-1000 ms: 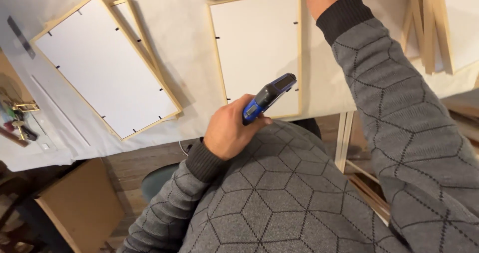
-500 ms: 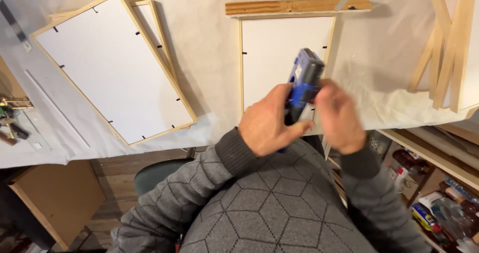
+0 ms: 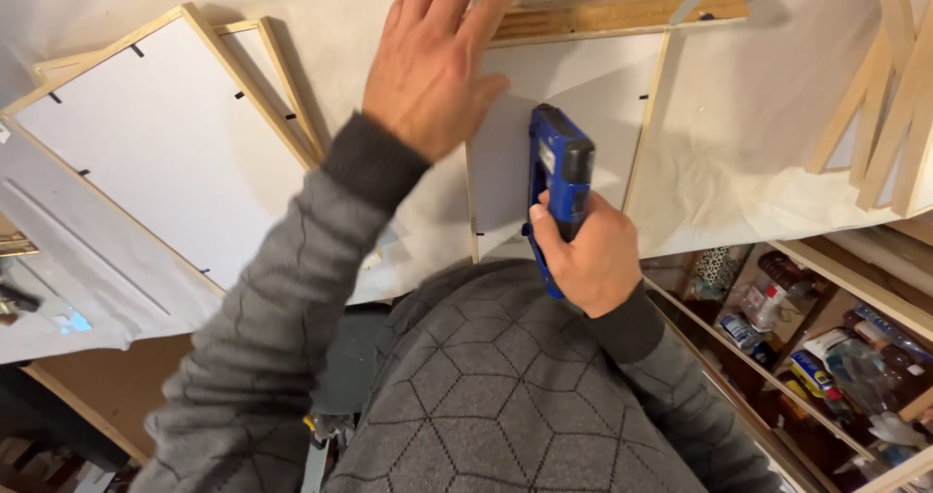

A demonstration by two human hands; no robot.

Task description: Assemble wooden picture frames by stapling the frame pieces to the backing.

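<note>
Lying on the white cloth-covered table [image 3: 739,163] are several pale wooden frames: a large frame with a white backing board [image 3: 165,143] at the left, tilted, with a second frame [image 3: 267,66] partly under its far edge, and a stack of bare wooden frames [image 3: 894,95] at the right edge. A flat wooden strip [image 3: 622,12] lies along the far side of the centre frame [image 3: 583,114], touching its top edge. Below the table's right side, open shelves hold bottles and cans [image 3: 807,347]. The left hand [image 3: 432,56] is spread open, fingers extended, palm down over the centre frame's upper left corner, covering that corner; it grips nothing. The right hand [image 3: 588,255] is closed around the handle of a blue staple gun [image 3: 559,177], whose head points away from the person and rests over the white backing of the centre frame, between its left and right rails. The two hands are apart, the gun just right of the left palm.
</note>
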